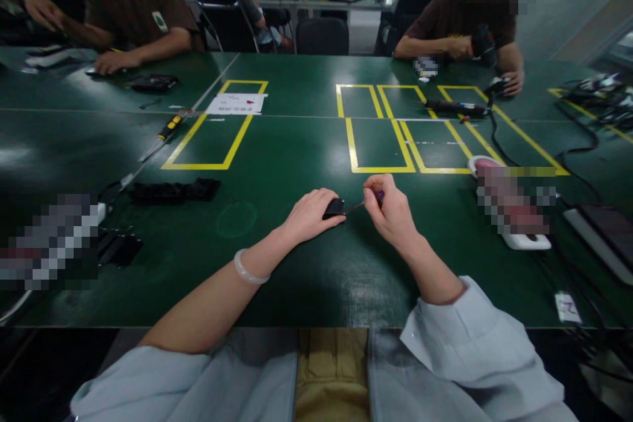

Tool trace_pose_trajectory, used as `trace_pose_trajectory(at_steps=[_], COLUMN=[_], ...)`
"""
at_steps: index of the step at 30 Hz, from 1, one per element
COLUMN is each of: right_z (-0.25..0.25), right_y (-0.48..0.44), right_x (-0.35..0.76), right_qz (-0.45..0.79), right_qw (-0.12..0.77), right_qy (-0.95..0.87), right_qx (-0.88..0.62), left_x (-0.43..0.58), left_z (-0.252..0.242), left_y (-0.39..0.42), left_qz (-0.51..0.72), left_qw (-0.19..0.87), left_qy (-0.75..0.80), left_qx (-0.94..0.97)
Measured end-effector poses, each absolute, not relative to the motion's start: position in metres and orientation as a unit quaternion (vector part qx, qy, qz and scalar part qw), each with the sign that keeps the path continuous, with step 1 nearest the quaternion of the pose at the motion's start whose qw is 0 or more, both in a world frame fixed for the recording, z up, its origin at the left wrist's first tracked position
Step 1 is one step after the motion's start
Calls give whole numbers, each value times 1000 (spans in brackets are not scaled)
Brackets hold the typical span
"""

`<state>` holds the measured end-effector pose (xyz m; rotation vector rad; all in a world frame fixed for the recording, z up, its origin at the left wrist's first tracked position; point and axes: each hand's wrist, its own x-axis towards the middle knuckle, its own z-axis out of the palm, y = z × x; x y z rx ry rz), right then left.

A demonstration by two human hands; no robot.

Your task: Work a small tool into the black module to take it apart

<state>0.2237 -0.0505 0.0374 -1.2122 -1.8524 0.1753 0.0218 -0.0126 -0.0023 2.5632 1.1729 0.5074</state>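
Note:
On the green table my left hand (312,211) is closed around a small black part (333,208), pressing it down near the tabletop. What the part is cannot be made out. My right hand (390,208) pinches a small screwdriver with a dark purplish handle (379,196), mostly hidden in the fingers. Its thin metal shaft (354,208) points left, the tip at the right edge of the black part. Whether the tip sits in a screw is too small to tell.
Yellow tape outlines (227,158) mark the table. A yellow-black screwdriver (171,127) and black strips (173,190) lie left. To the right are a phone on a white holder (527,242), a long black tool (457,108) and cables (583,145). Two co-workers sit opposite, one holding a power drill (483,46).

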Motion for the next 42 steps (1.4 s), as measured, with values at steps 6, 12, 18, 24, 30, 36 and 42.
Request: trace_pose_trajectory(at_steps=[6,12,18,24,30,36,42], right_z=[37,37,38,42,44,46,48], right_y=[-50,-49,-49,-49,-47,-40,-36], right_x=[224,225,225,224,222,222,222], right_qz=[77,57,63,67,37,31,28], right_qw=[438,431,432,436,425,401,385], right_qy=[-751,-756,-751,-746,-755,-761,-766], right_qx=[-487,-489,-496,-498,-498,-509,-515], left_x=[21,22,23,22,22,23,22], left_z=[-4,-1,-1,-2,-1,0,-1], left_y=[-12,-13,-13,-13,-13,-10,-8], left_qz=[182,177,180,185,187,187,183], left_qw=[136,138,139,144,145,149,159], left_qy=[403,406,407,411,410,405,405], left_qx=[886,886,885,881,881,883,881])
